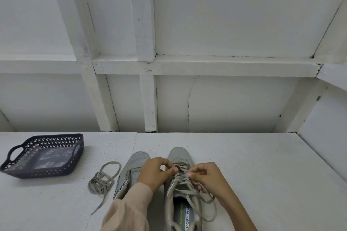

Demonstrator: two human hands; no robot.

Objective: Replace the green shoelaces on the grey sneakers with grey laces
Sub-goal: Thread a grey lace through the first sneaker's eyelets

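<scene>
Low in the centre of the frame, a grey mesh sneaker [179, 154] with a printed insole stands on the white tabletop [253, 165]. Its toe points up the frame, away from the person, and its open heel is toward the bottom edge, so its long axis runs almost straight up and down the picture. A flat lace [181, 176], dull grey-green in this light, crosses its eyelets, and its free ends loop off toward the lower right. The left hand [155, 171] comes in from the left of the lacing and the right hand [208, 176] from the right. Each has thumb and fingers curled in a narrow pinch on the flat lace, near the toe end of the eyelet rows. The crossing being worked lies between the two sets of fingertips, about equally near to both hands, so any pull will likely run across the shoe, not along it. Whether the lace is going in or coming out cannot be told. Just left, partly under the left forearm, a second grey mesh sneaker [135, 163] lies parallel to the first, with no lace visible. Further left a loose lace [102, 181] of similar dull colour lies tangled, nearer the left hand. At the left edge of the frame sits a dark perforated plastic basket [56, 139] holding a clear bag.
</scene>
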